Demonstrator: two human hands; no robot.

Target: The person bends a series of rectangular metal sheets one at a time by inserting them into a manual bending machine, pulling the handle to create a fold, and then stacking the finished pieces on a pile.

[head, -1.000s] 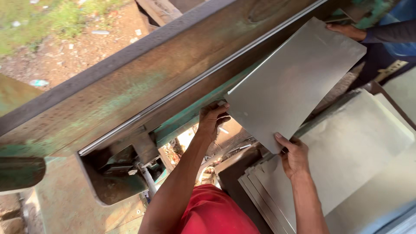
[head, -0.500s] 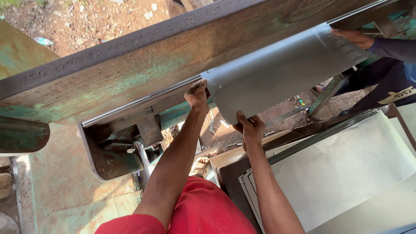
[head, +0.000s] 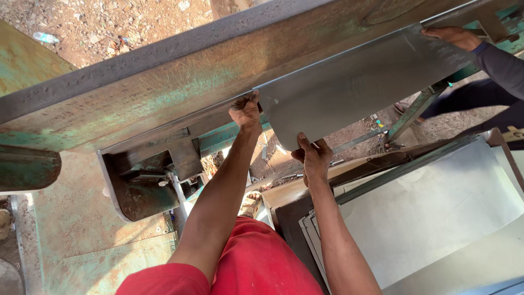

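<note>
A grey metal sheet (head: 360, 87) lies against the long rusty green beam of a machine (head: 180, 93), tilted down toward me. My left hand (head: 245, 112) grips the sheet's upper left corner at the beam. My right hand (head: 312, 158) holds its lower corner from below. Another person's hand (head: 453, 37) in a dark sleeve holds the sheet's far right end.
A stack of several grey metal sheets (head: 436, 213) lies at the lower right. The machine's green frame and bracket (head: 142, 186) stand at the left. Bare dirt ground (head: 125, 24) shows beyond the beam. The other person's legs (head: 480, 104) stand at the right.
The sheet has swung up from the stack and been pushed against the beam. Both my hands moved up and left with it; the view shifted down.
</note>
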